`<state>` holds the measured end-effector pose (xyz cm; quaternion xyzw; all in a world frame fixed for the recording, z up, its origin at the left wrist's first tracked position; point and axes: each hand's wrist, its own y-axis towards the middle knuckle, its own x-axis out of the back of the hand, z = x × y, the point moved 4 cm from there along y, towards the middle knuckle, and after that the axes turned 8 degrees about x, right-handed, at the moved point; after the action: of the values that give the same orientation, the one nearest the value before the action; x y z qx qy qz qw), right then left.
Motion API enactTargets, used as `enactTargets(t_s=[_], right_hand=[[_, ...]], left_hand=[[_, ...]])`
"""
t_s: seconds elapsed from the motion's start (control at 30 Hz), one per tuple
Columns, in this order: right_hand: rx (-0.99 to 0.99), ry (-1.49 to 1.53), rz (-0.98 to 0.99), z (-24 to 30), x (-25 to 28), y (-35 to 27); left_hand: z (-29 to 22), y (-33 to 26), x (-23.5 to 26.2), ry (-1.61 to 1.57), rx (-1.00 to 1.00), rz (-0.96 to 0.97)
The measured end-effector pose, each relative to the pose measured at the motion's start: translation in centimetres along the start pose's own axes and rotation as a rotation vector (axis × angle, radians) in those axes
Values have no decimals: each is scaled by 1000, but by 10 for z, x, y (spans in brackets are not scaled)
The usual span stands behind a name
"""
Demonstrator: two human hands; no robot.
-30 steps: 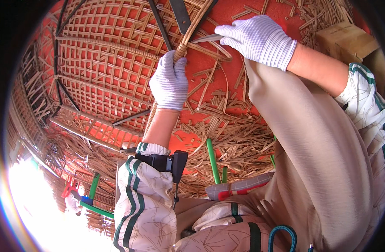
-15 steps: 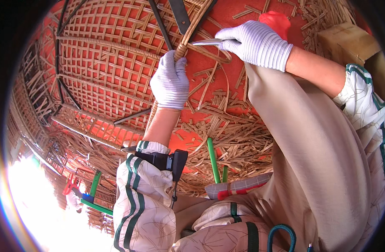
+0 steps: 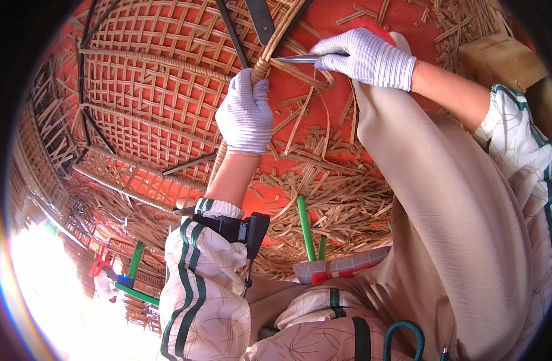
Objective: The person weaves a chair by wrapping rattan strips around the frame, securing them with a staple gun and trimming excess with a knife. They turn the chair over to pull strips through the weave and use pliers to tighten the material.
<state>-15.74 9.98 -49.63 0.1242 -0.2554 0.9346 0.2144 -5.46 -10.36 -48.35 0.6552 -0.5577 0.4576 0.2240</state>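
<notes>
My left hand (image 3: 244, 114), in a white ribbed glove, is closed around the cane-wrapped edge pole (image 3: 259, 71) of a large woven rattan panel (image 3: 149, 78). Just beyond its thumb the wrapping ends and bare strands run on up. My right hand (image 3: 369, 58), gloved alike, grips a slim, pointed silver tool (image 3: 295, 59) whose handle is hidden in the fist. The tip touches or nearly touches the pole above my left hand. A looped strip of cane (image 3: 315, 83) passes under the tool, and a thin strand hangs from it.
Cut cane scraps (image 3: 342, 192) litter the red floor (image 3: 348, 129). Dark metal bars (image 3: 231, 33) cross the panel. A cardboard box (image 3: 496, 60) stands at the upper right. Green bars (image 3: 306, 228) rise beside a grey checked cushion (image 3: 342, 265). Another person (image 3: 104, 283) appears far left.
My right hand and the tool have shifted very slightly upward. My left hand keeps its grip on the pole at nearly the same spot.
</notes>
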Motion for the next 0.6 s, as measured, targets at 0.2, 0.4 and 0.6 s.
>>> enactTargets(t_s=[0.2, 0.4, 0.6], right_hand=[[222, -473, -230, 11, 4, -11], [109, -738, -147, 47, 15, -7], [379, -456, -241, -12, 5, 7]], left_hand=[[4, -1, -4, -6, -17, -8], [5, -1, -2, 14, -36, -18], [6, 1, -2, 23, -20, -2]])
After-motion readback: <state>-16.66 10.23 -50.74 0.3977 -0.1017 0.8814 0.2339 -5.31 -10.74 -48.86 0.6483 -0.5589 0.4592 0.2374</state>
